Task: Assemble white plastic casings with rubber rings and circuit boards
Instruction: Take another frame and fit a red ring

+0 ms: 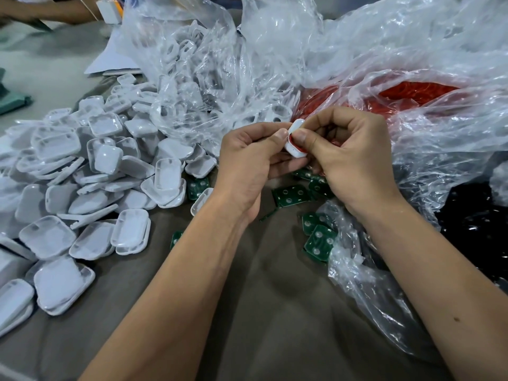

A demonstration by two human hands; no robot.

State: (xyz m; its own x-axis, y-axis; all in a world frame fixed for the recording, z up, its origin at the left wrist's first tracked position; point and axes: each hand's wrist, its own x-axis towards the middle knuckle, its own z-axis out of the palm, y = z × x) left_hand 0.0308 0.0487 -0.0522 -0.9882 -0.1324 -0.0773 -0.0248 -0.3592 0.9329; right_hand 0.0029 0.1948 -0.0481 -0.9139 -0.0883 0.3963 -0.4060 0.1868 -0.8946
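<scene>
Both hands meet at the middle of the view around one small white plastic casing (296,127) held on edge. A red rubber ring (291,141) shows inside its rim. My left hand (247,158) pinches the casing from the left, thumb on top. My right hand (349,155) grips it from the right, with the thumb pressing on the ring. A large heap of white casings (90,182) lies on the left. Green circuit boards (319,240) are scattered on the table under and below my hands. More red rings (417,90) fill a clear bag behind my right hand.
Crumpled clear plastic bags (247,64) cover the back and right of the grey-brown table (275,298). One bag holds more white casings (189,67). Another person's arm (41,9) reaches in at the top left, near white papers (112,61).
</scene>
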